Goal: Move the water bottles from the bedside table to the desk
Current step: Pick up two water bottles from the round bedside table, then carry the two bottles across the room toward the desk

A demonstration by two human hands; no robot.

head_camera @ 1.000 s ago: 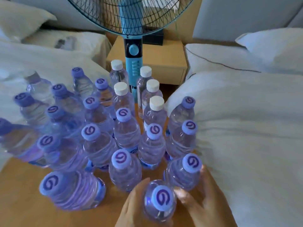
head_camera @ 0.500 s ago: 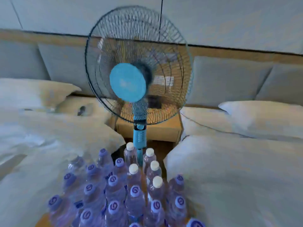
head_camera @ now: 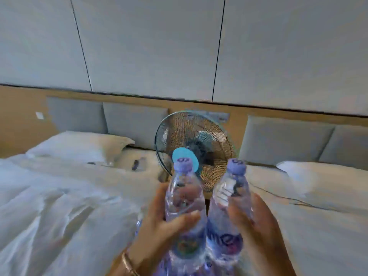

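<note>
Holding one water bottle (head_camera: 184, 198) upright in my left hand (head_camera: 159, 222) and another bottle (head_camera: 229, 206) in my right hand (head_camera: 256, 226), side by side before the fan (head_camera: 209, 140).

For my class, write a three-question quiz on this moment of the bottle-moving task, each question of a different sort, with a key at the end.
1. True or false: each hand grips one water bottle.
2. Multiple choice: what stands directly behind the two raised bottles? A) a lamp B) a fan C) a chair
3. Fill in: the caps on both bottles are ______ in colour.

Key
1. True: the left hand grips the left bottle, and the right hand grips the right bottle, both upright.
2. B: the fan stands between the two beds, in front of the headboard.
3. Purple.
</note>
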